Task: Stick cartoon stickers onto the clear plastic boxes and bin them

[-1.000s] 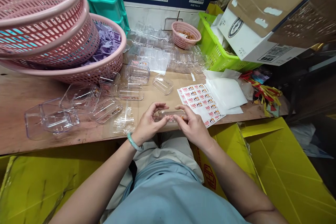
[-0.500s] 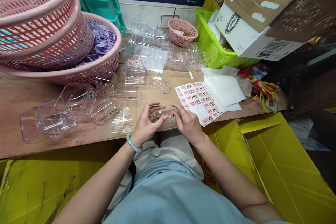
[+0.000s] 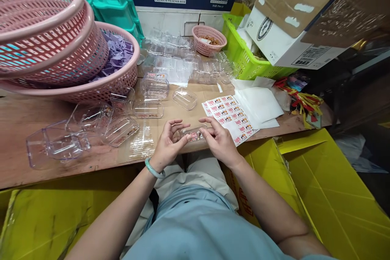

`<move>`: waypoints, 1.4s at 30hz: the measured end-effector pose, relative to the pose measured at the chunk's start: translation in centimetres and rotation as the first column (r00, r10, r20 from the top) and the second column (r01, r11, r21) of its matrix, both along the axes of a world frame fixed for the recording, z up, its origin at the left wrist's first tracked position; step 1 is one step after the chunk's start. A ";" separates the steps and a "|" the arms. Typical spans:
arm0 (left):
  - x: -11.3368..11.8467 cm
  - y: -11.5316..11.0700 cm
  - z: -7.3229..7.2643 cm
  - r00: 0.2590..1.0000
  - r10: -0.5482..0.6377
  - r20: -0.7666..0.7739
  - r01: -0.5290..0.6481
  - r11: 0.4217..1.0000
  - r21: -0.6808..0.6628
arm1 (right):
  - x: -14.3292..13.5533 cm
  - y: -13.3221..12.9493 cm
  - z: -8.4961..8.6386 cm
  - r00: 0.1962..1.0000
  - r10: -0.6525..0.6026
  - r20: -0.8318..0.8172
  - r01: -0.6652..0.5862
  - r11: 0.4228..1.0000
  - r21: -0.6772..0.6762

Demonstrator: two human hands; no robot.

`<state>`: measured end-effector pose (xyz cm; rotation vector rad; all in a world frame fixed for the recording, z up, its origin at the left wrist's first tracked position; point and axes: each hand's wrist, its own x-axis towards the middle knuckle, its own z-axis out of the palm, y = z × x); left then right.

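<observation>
Between my hands, at the table's front edge, is a small clear plastic box bearing a sticker with red print and a cartoon figure. My left hand grips its left end, thumb on the sticker. My right hand holds the other end, thumb on the sticker's right part. To the right lies a sheet of stickers, overlapping another sheet. Ahead of my hands rests a clear plastic piece. Left of it are more clear boxes, including a stickered one.
Stacked pink baskets, one holding purple pieces, stand at the left. White backing paper lies right of the stickers. Behind are clear trays, a small pink basket, a green crate and cartons.
The view has shifted slightly. My right fingers have straightened a little, and my right thumb lies more over the sticker. The box stays between both hands.
</observation>
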<state>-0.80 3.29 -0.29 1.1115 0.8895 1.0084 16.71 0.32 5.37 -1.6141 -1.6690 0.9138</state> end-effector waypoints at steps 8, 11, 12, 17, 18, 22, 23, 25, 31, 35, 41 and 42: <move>-0.2 0.6 0.0 0.999 -0.032 0.002 0.032 0.999 -0.010 | 0.2 0.4 -1.4 0.993 -0.022 0.114 0.016 0.998 0.056; -0.2 0.7 0.0 1.000 -0.025 -0.003 0.025 1.000 -0.006 | 0.2 0.4 -2.1 0.961 -0.020 0.274 -0.029 0.985 0.173; -0.2 0.7 0.0 1.000 -0.023 -0.007 0.023 1.000 -0.004 | 0.1 0.4 -2.3 0.944 -0.022 0.328 -0.048 0.978 0.204; 0.0 0.5 0.2 1.000 -0.018 -0.024 0.018 1.000 0.003 | -0.3 -0.1 -3.2 0.858 -0.065 0.509 -0.081 0.962 0.260; 0.0 0.4 0.3 0.999 -0.018 -0.031 0.018 1.000 0.003 | -0.4 -0.2 -3.4 0.848 -0.074 0.524 -0.079 0.961 0.264; 0.1 0.2 0.6 0.998 -0.023 -0.053 0.023 1.000 0.009 | -0.3 -0.7 -3.7 0.845 -0.110 0.523 -0.048 0.959 0.279; 0.1 0.1 0.6 0.998 -0.025 -0.055 0.025 1.000 0.012 | -0.1 -0.7 -3.7 0.855 -0.107 0.508 -0.047 0.958 0.282; 0.1 -0.1 0.7 0.998 -0.031 -0.056 0.032 0.999 0.019 | 0.2 -0.9 -3.7 0.875 -0.078 0.478 -0.072 0.955 0.289; 0.1 -0.4 0.5 0.998 -0.048 -0.047 0.049 0.998 0.032 | 1.2 -0.9 -4.8 0.817 -0.019 0.577 -0.223 0.911 0.346; 0.3 -0.5 0.2 0.999 -0.021 -0.047 0.023 0.999 0.037 | 0.9 -1.0 -5.9 0.762 -0.126 0.636 -0.232 0.863 0.449; 0.6 -1.2 0.1 0.999 0.016 -0.047 -0.012 0.997 0.073 | 0.7 -1.5 -6.7 0.763 -0.268 0.589 -0.221 0.747 0.627; 0.6 -1.3 0.2 0.999 0.012 -0.051 -0.008 0.997 0.080 | 0.9 -1.6 -6.7 0.758 -0.251 0.602 -0.251 0.739 0.625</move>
